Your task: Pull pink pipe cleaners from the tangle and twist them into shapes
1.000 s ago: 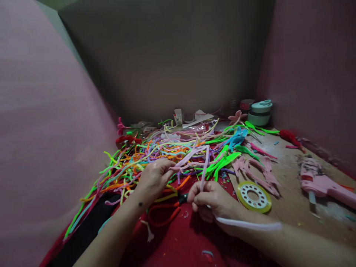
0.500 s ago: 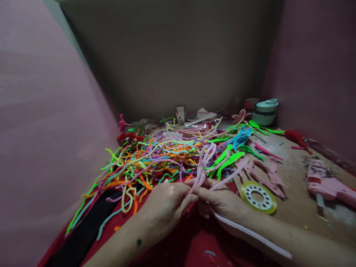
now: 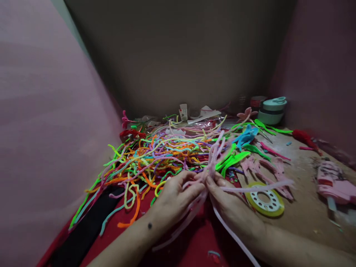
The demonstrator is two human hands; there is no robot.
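Pale pink pipe cleaners (image 3: pixel 213 157), bent into upright loops, stand up between my two hands, with loose ends trailing down and out to the right. My left hand (image 3: pixel 178 194) is closed, thumb and fingers pinching the bundle from the left. From the right, my right hand (image 3: pixel 226 200) pinches the same bundle near its base. Motion blurs the strands under my left hand. Just beyond my fingers lies a tangled heap of coloured pipe cleaners (image 3: pixel 164 148). Bright green leaf shapes (image 3: pixel 233 160) lie close behind my right hand.
A yellow tape roll (image 3: pixel 265 199) rests right of my right hand. Farther right is a pink glue gun (image 3: pixel 335 183). Light pink looped pieces (image 3: pixel 267 170) and a blue piece (image 3: pixel 246 136) lie nearby. A mint container (image 3: pixel 272 110) stands at the back; a black strip (image 3: pixel 89 226) lies left.
Both hands have shifted slightly right, and the looped bundle leans more to the right. One strand now points out over the tape roll, and another hangs below my left hand.
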